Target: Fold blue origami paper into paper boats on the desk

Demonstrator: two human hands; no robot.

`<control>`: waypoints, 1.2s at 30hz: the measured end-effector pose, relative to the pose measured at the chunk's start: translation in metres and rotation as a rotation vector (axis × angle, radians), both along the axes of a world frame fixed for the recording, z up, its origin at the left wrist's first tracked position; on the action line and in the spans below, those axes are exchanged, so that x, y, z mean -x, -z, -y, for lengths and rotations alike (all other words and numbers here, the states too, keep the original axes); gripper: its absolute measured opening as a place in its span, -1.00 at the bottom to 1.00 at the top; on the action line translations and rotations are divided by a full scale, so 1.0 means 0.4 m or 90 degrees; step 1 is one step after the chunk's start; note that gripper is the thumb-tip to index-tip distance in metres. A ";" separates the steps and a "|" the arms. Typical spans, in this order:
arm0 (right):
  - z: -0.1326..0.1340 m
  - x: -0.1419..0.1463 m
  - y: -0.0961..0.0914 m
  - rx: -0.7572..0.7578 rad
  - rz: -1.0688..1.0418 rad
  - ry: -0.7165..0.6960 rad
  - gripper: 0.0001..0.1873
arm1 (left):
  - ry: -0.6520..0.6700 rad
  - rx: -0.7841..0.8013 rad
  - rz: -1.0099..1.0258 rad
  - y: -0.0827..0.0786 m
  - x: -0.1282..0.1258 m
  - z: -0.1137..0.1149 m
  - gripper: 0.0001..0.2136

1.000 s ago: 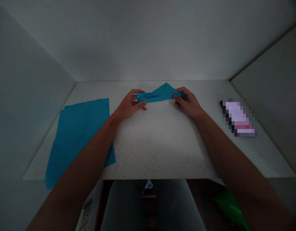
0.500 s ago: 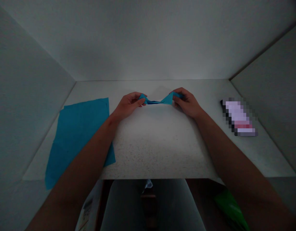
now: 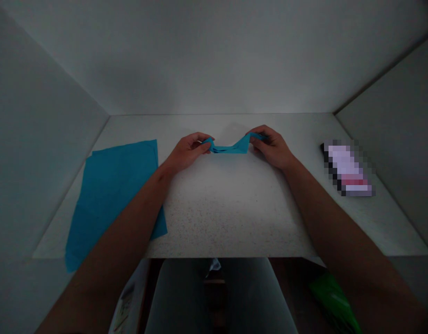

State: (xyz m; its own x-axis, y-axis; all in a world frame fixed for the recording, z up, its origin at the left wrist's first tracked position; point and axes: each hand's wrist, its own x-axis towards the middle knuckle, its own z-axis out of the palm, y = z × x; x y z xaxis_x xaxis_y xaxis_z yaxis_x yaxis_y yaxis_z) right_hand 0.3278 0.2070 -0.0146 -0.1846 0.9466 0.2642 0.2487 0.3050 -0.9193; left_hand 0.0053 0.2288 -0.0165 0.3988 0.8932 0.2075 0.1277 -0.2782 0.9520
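Note:
Stretched between my two hands is a small folded piece of blue paper (image 3: 231, 149), its layers showing along a sagging middle. My left hand (image 3: 190, 149) pinches the left end between thumb and fingers. The right end, raised a little higher, is gripped by my right hand (image 3: 271, 144); its fingertips are partly hidden behind the paper. Larger blue sheets (image 3: 112, 185) lie flat at the left, partly covered by my left forearm.
A white speckled tabletop (image 3: 220, 218) spans the view, with walls behind and at both sides. On the right lies a pixelated phone-like object (image 3: 349, 169). A green bag-like thing (image 3: 334, 299) sits below the table edge, near my legs (image 3: 186, 297).
The middle of the folded paper has tipped and sagged slightly, so more of its front face and layers show. Both hands keep their hold and have barely moved.

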 end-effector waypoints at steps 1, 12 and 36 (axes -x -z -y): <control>0.000 -0.001 0.000 0.001 0.001 0.000 -0.62 | 0.001 -0.003 0.000 0.000 0.000 0.000 -0.66; 0.005 -0.001 -0.001 0.023 0.023 -0.015 -0.70 | -0.006 -0.009 0.027 0.010 -0.002 -0.003 -0.73; 0.006 0.008 -0.007 -0.013 0.109 -0.007 -0.64 | -0.009 -0.015 -0.010 0.000 -0.005 0.004 -0.75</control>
